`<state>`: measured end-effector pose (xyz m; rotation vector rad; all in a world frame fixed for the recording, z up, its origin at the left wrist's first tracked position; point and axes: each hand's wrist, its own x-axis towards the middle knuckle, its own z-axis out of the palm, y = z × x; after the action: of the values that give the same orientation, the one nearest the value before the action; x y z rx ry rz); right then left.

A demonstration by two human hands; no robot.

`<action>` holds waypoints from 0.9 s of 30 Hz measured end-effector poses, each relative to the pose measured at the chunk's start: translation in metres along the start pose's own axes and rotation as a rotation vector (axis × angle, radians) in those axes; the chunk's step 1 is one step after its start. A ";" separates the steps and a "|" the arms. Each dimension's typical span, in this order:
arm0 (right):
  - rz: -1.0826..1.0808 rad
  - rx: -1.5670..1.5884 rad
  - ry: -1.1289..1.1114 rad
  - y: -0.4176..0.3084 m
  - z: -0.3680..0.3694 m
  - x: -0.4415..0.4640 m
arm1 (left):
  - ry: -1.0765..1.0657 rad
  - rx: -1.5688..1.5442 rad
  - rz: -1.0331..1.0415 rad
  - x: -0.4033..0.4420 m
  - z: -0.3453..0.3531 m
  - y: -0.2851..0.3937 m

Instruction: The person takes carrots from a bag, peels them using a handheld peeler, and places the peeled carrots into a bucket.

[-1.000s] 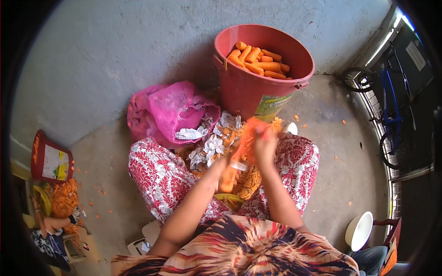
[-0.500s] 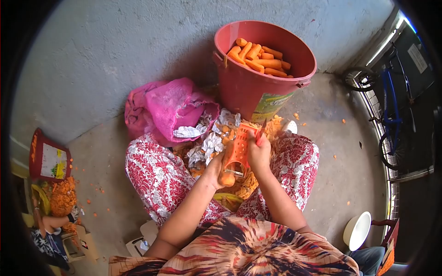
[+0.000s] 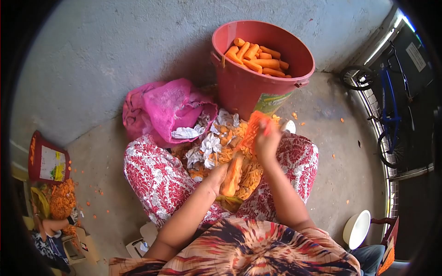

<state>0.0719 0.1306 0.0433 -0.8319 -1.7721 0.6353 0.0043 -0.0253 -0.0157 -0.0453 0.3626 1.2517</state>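
Observation:
A thick orange carrot (image 3: 232, 175) lies in my left hand (image 3: 218, 176), whose fingers are closed round its side. My right hand (image 3: 267, 140) grips an orange slotted peeler (image 3: 252, 131), a little blurred, raised up and to the right of the carrot's upper end. Something red also shows in the right fist. Beneath both hands, a heap of orange peelings (image 3: 251, 177) lies between my legs, with crumpled paper (image 3: 211, 145) on its left side.
A big red bucket (image 3: 237, 94) of peeled carrots stands ahead, beside a pink mesh sack (image 3: 159, 108). At left are a smaller red bucket (image 3: 53, 164) and another person's arm (image 3: 55, 222). A white basin (image 3: 357, 230) and a bicycle (image 3: 390, 119) are at right.
The peeler was over the carrot half a second ago; my right hand has lifted it up and to the right, away from the carrot. My left hand still holds the carrot.

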 end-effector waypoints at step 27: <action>0.390 0.018 0.086 0.022 -0.019 0.027 | -0.023 -0.090 -0.109 0.002 0.014 -0.010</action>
<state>0.0892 0.1665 0.0488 -1.1887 -1.5348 0.8530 0.0175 -0.0238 -0.0047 -0.1258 0.2802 1.1596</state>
